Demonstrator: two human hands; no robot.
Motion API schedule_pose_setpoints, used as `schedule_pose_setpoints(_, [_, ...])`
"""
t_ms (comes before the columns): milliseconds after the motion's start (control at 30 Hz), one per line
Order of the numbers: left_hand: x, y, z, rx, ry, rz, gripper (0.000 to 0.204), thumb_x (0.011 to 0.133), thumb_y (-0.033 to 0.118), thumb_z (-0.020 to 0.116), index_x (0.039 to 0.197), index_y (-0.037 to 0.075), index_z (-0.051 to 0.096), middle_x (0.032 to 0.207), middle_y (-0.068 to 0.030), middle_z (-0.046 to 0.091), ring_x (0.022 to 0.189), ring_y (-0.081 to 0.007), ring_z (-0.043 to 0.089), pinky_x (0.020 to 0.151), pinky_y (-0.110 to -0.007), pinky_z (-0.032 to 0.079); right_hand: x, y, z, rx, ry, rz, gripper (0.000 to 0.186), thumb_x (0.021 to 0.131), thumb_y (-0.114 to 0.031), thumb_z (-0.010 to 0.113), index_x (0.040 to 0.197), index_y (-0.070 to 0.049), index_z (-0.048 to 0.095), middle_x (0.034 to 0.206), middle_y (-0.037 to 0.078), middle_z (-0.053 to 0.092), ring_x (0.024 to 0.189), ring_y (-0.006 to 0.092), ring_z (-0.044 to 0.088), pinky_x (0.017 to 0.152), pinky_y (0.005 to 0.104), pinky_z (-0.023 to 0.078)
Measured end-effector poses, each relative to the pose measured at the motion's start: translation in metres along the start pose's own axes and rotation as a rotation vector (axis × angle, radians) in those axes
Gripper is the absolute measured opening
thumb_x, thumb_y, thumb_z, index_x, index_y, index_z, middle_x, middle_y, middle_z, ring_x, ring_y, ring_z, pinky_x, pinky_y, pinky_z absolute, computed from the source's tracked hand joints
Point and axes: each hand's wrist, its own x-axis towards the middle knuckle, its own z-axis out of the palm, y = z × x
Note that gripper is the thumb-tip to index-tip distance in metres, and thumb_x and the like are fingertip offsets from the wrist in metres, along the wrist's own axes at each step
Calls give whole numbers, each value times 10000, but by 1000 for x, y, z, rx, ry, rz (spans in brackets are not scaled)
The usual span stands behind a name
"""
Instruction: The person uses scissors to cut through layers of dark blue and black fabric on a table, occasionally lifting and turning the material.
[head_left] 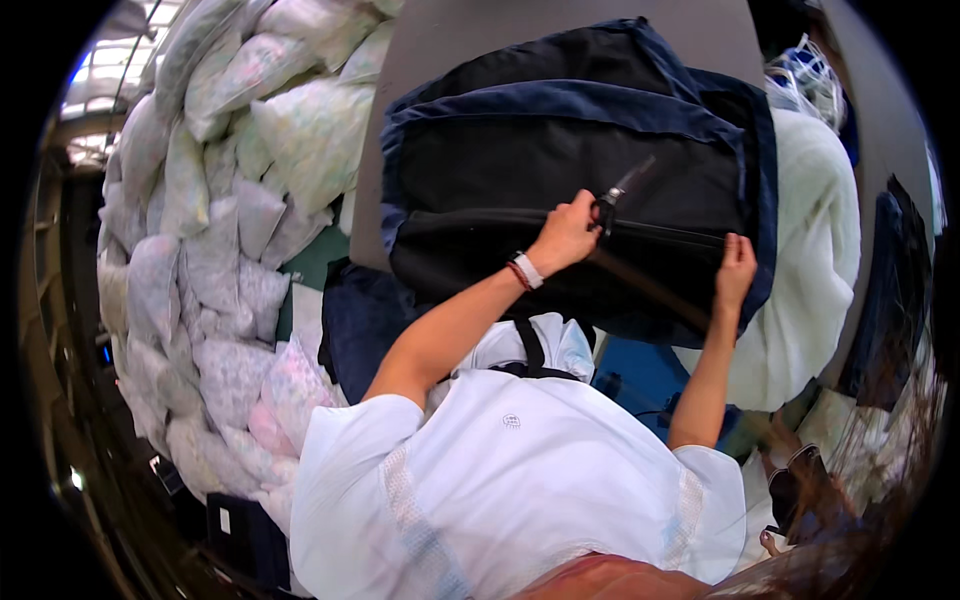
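A large black fabric piece [480,165] with navy blue borders lies spread over the grey table. A dark seam or zipper line [660,232] runs across its near part. My left hand [567,235] is closed around the black handles of a pair of scissors [608,206]. Their blades point up and to the right over the black cloth, and blur hides whether they are apart. At the right end of the seam line, my right hand [736,262] pinches the black fabric near its navy border.
Stuffed, pale patterned bags [310,130] are piled high on the left. White fleecy material [815,250] hangs at the table's right side, below a bundle of white straps [808,75]. Dark blue cloth [365,320] lies at the near left. The grey table [450,45] shows beyond the fabric.
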Motion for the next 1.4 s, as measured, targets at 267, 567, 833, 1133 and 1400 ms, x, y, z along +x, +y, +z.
schedule_pose_setpoints(267, [-94, -177, -242, 97, 351, -370, 175, 766, 25, 618, 860, -10, 474, 719, -119, 609, 635, -208, 610, 561, -319, 478, 62, -9, 31, -678, 718, -255, 203, 831, -250, 594, 809, -48, 585, 804, 123, 601, 785, 319, 568, 716, 416, 429])
schedule_pose_setpoints(567, [-116, -223, -292, 71, 280, -163, 218, 800, 112, 643, 861, 3, 463, 692, -130, 585, 618, -228, 591, 559, -322, 442, -212, -251, 386, 635, -1062, 678, 471, 900, -461, 499, 853, -9, 623, 666, 28, 598, 533, 82, 537, 475, 193, 408])
schedule_pose_setpoints(833, [-108, -256, -342, 25, 70, -24, 214, 817, 133, 610, 879, -3, 458, 690, -189, 591, 671, -359, 609, 570, -390, 445, -281, -263, 504, 932, -484, 1004, 301, 885, -354, 583, 821, -62, 614, 576, -78, 349, 473, 34, 319, 431, 204, 273])
schedule_pose_setpoints(1133, [-103, -253, -386, -57, -403, -89, 314, 803, 248, 696, 949, 0, 570, 734, -8, 580, 657, -65, 491, 592, -221, 402, -303, -256, 536, 1446, -144, 938, 164, 913, -202, 552, 916, -46, 600, 602, -67, 403, 502, 42, 353, 481, 191, 318])
schedule_pose_setpoints(1400, [-85, -248, -407, 321, -1004, -148, 519, 872, 546, 497, 915, 29, 504, 710, -4, 476, 635, -85, 449, 567, -223, 361, -307, -249, 542, 1008, -106, 717, 182, 899, -178, 566, 920, -12, 636, 558, -63, 410, 478, 18, 329, 447, 203, 274])
